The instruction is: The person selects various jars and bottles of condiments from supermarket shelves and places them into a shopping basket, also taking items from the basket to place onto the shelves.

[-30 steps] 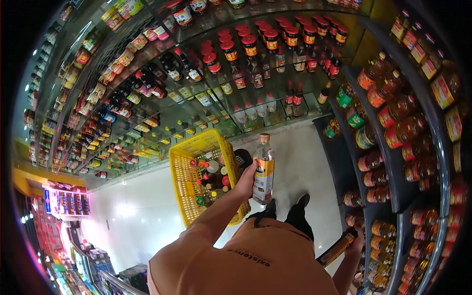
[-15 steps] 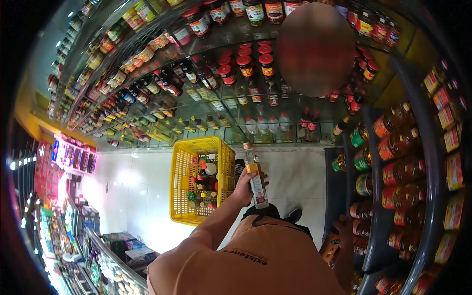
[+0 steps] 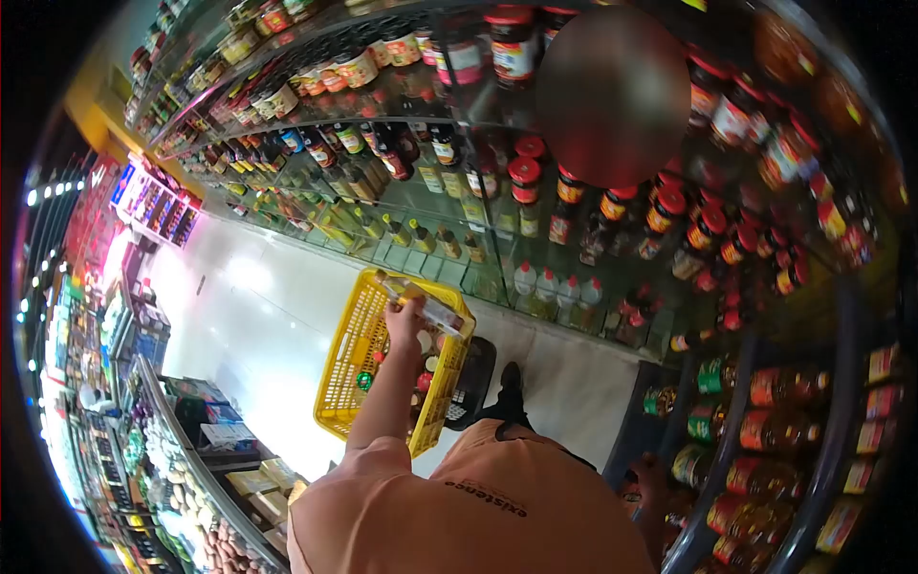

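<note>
The shirt (image 3: 421, 517) reads "existence"
At its eleven, left hand (image 3: 405, 323) clasps a clear bottle (image 3: 442, 314), label blurred; right hand's (image 3: 652, 483) grip, can't tell.

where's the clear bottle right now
The clear bottle is left of centre in the head view, held in the left hand over the upper end of the yellow basket.

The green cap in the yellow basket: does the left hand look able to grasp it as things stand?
Probably not: the left hand, over the yellow basket, is holding a bottle. Otherwise the way looks free: nothing visible covers the green cap.
</note>
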Demonstrator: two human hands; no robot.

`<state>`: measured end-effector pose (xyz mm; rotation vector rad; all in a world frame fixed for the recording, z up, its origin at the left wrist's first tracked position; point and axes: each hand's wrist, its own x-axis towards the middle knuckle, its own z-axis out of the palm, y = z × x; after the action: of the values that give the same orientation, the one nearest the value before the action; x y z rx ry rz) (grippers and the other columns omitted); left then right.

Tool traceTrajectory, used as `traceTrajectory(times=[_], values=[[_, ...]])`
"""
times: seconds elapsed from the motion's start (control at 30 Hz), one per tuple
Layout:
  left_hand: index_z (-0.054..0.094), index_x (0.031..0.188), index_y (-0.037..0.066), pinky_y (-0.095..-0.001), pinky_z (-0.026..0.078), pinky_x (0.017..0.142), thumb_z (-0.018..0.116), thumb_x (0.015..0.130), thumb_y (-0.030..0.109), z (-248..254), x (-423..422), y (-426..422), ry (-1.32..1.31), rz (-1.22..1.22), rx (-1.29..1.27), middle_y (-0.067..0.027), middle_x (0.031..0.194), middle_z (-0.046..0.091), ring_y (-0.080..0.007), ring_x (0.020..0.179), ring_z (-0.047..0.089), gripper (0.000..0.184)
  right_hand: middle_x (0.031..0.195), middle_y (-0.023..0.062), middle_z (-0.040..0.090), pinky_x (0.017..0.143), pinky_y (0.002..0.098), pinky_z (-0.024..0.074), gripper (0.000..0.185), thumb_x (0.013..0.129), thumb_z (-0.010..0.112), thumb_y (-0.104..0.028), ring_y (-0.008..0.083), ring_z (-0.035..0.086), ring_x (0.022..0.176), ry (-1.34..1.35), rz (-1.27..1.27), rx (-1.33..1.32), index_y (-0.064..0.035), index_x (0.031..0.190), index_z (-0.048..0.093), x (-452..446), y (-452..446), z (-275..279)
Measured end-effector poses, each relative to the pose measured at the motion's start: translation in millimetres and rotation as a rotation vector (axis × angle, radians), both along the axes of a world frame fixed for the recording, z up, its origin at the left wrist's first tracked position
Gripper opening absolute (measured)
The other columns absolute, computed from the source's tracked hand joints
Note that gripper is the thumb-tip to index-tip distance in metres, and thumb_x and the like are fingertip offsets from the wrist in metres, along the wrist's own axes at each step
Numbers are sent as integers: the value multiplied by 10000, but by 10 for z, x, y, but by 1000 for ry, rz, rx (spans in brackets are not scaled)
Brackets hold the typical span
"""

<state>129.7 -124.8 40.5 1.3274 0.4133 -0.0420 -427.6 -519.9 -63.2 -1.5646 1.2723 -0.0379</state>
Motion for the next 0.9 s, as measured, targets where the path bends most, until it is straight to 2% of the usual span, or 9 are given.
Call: traceTrajectory(times=[0.1, 0.17, 0.3, 0.4, 0.47, 0.57, 0.6, 0.7, 0.9], values=[[541, 1134, 34, -315, 530, 664, 776, 790, 139, -413, 841, 323, -36, 51, 54, -74, 938, 670, -181, 790, 655, 429, 801, 18, 507, 568, 341, 439, 153, 794, 678, -70, 146, 525, 700, 7, 190, -85, -104, 848, 539, 490, -117, 127], [533, 1140, 20, -323, 532, 727, 814, 759, 166, -651, 1329, 442, -169, 91, 417, -87, 938, 672, -207, 808, 659, 496, 723, 19, 464, 560, 347, 441, 119, 808, 643, -59, 176, 510, 647, 90, -56, 96, -100, 796, 532, 901, 0, 348], [520, 1171, 3, -385, 525, 823, 860, 699, 200, -947, 2062, 477, -182, 156, 528, -135, 976, 675, -262, 874, 665, 614, 649, 26, 414, 568, 408, 451, 139, 817, 629, -67, 221, 502, 606, 169, 16, 142, -88, 747, 512, 1641, 30, 739], [507, 1199, 12, -407, 517, 870, 867, 676, 227, -1035, 2438, 410, -148, 191, 568, -152, 1030, 677, -298, 952, 669, 671, 595, 24, 354, 590, 464, 458, 188, 815, 632, -58, 242, 501, 580, 221, 137, -108, -92, 693, 493, 2009, 56, 825], [495, 1213, 15, -416, 515, 885, 860, 675, 222, -1025, 2596, 364, -76, 151, 641, -178, 1077, 684, -333, 1003, 672, 682, 646, 41, 416, 640, 507, 461, 147, 848, 670, -151, 257, 485, 610, 447, 437, -278, -60, 837, 554, 2289, 115, 1156], [497, 1215, 12, -427, 515, 878, 855, 673, 219, -1080, 2829, 259, -79, 172, 635, -189, 1073, 688, -342, 1008, 675, 682, 782, 83, 524, 716, 505, 490, 388, 915, 654, -324, 253, 466, 659, 334, 467, -309, 2, 1113, 579, 1264, -750, -548], [497, 1215, 12, -427, 515, 878, 855, 673, 219, -1077, 2908, 224, -75, 183, 624, -189, 1073, 688, -342, 1008, 675, 682, 872, 121, 688, 745, 434, 544, 403, 787, 769, -311, 278, 685, 826, 374, 409, -406, -14, 1045, 679, 988, -1035, -1114], [492, 1215, 7, -442, 519, 855, 847, 674, 214, -1048, 3090, 117, -14, 167, 684, -192, 1052, 687, -354, 991, 681, 680, 954, 179, 692, 793, 441, 547, 472, 787, 773, -339, 327, 685, 908, 456, 185, -223, -2, 1097, 658, 1460, -701, -454], [482, 1224, 27, -486, 526, 817, 812, 717, 247, -985, 3512, -76, -100, -5, 803, -223, 1015, 679, -437, 933, 660, 644, 957, 182, 690, 791, 448, 543, 474, 796, 762, -344, 332, 678, 901, 522, 285, -200, -1, 1104, 652, 2265, -426, 68]])
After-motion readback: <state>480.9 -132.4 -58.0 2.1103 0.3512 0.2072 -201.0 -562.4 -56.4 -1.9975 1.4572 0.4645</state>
